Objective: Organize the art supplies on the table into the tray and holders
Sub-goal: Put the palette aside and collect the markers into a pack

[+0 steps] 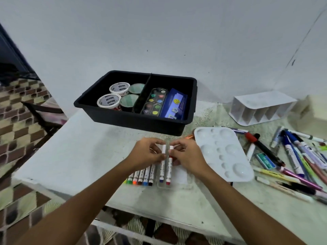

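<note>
Both hands meet at the table's middle over a clear plastic marker case [177, 181]. My left hand [148, 153] pinches the top of a white marker with a blue cap [162, 171]. My right hand [187, 156] pinches the marker with a red cap [169, 172] beside it. Both markers lie in the case. Several more coloured markers [141, 176] lie in a row just left of it. A black divided tray [136, 119] stands behind, holding paint tubs [108, 101], a watercolour set [155, 101] and a blue box [176, 105].
A white paint palette [224, 156] lies right of my hands. Beyond it, several loose pens and markers [297, 156] are scattered. A white slotted holder [261, 108] rests on its side at the back right. The table's left edge drops to a tiled floor.
</note>
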A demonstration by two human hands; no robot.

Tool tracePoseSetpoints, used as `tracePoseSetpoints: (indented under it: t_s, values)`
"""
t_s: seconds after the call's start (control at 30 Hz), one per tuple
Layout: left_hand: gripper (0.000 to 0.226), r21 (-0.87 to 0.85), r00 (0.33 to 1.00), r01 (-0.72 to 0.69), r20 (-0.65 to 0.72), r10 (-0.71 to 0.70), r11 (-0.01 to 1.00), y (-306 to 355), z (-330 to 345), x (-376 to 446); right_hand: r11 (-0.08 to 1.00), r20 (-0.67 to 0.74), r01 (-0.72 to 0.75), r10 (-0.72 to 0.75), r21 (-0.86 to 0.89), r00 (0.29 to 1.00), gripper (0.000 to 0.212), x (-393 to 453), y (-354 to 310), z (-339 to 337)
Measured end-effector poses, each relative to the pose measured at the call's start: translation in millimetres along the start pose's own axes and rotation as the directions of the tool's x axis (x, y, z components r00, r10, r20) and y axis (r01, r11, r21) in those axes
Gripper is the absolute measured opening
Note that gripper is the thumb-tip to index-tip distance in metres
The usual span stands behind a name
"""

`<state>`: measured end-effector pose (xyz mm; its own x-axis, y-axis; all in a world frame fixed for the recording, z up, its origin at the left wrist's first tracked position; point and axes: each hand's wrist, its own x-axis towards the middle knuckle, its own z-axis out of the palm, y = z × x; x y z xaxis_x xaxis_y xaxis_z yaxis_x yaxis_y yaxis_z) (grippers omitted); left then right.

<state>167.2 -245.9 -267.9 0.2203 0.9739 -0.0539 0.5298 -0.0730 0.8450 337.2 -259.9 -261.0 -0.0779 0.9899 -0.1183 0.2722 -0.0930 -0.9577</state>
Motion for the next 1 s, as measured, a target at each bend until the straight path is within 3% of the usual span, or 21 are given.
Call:
tracePoseSetpoints:
  t_s: [0.17,0.33,0.47,0.6,0.77,1.0]
  values:
    - [0.044,0.034,0.999,-0.007,0.045,0.006,0.999,-1.7,2.5,-3.0,0.996,-0.006,-0.023,0.023,-0.086,1.000,0.016,-0.5,2.1,2.4]
    - [0.048,0.098,0.997,-0.054,0.067,0.048,0.994,-4.3,3.1,-3.5,0.985,-0.011,-0.027,0.025,-0.169,1.000,0.030,-1.2,5.2,5.7]
    - [0.060,0.200,0.989,-0.123,0.106,0.103,0.972,-4.7,3.7,-5.3,0.955,0.023,0.043,-0.038,-0.295,0.999,0.034,-4.6,6.1,3.4]
    - [0.067,0.356,0.963,-0.256,0.170,0.207,0.899,-12.5,-3.6,-5.9,0.861,0.106,0.159,-0.123,-0.483,0.987,0.034,-9.6,4.0,-4.7]
    - [0.081,0.498,0.902,-0.416,0.332,0.276,0.761,-21.8,-9.6,-12.1,0.719,0.290,0.230,-0.041,-0.656,0.956,0.063,-18.8,3.2,-11.9]
    - [0.079,0.614,0.891,-0.442,0.384,0.242,0.654,-15.5,-8.5,-7.5,0.560,0.349,0.325,-0.067,-0.762,0.935,0.068,-24.3,-1.0,-9.6]
